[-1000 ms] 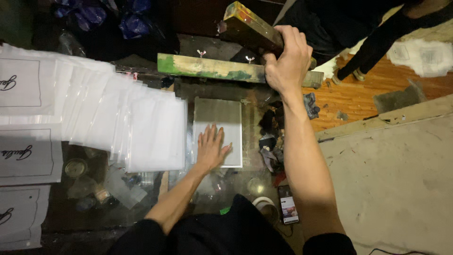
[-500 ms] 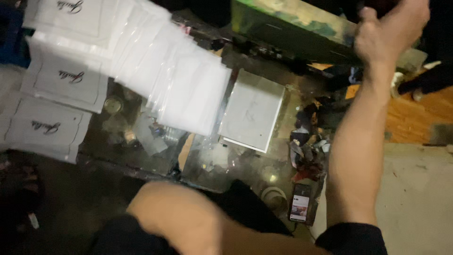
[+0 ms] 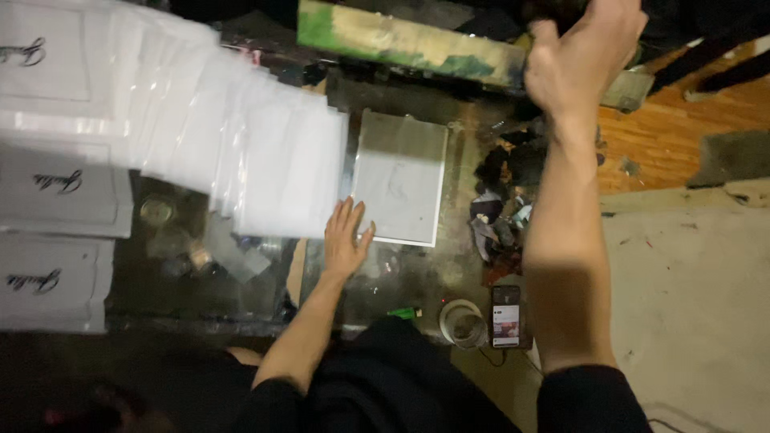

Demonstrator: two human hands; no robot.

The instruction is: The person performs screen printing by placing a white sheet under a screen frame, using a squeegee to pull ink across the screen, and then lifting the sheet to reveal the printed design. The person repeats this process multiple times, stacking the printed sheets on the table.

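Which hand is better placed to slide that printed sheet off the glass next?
Probably the left. The left hand lies flat on the glass table, its fingers at the lower left edge of the white sheet. The right hand is raised, holding the green-stained frame at the far end.

A pale grey rectangular sheet [image 3: 400,186] lies flat on the dark glass table, white-edged and slightly askew, a faint mark at its centre. Above it, a long wooden frame [image 3: 409,42] smeared with green and yellow paint is raised at the far edge.
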